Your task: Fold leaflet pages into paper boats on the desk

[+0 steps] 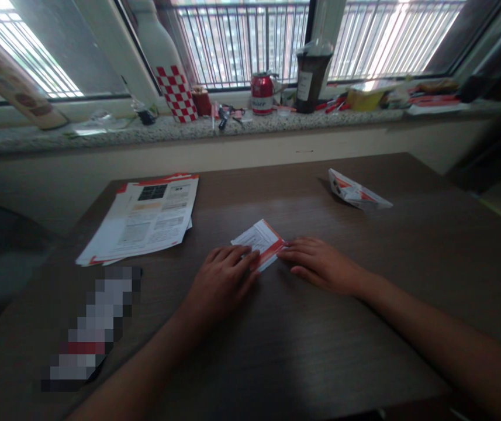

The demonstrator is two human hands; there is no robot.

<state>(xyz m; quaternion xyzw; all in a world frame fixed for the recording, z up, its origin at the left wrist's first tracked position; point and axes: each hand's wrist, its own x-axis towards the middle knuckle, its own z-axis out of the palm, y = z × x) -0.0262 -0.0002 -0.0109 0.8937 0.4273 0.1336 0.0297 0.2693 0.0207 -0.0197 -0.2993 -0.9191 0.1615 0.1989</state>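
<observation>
Paper is on the table, around mid-table, between the two hands. Left hand has its fingers over the paper's near-left part; can't tell if thumb and fingers pinch it or just press down. Right hand has fingertips at the right corner, thumb spread away from the fingers, so contact there looks like a light press, not a clamp. Risks, my judgement: paper could skid or turn on the smooth-looking top if one hand lifts or the two push unevenly; a crease could land crooked if the edges aren't lined up under the fingers; right corner could bend or spring up, since only fingertips hold it; a hard pull between the hands could tear it. Look: small, flat, roughly four-sided, set askew to the table edge, seems folded but layer count is unclear. White with fine print on the far-left part, orange-red band along the right side, pale strip outside that band. Near-left part hidden by left fingers. Paper boat, similar print, sits apart at far right; sheets lie at far left, well clear of both hands.
</observation>
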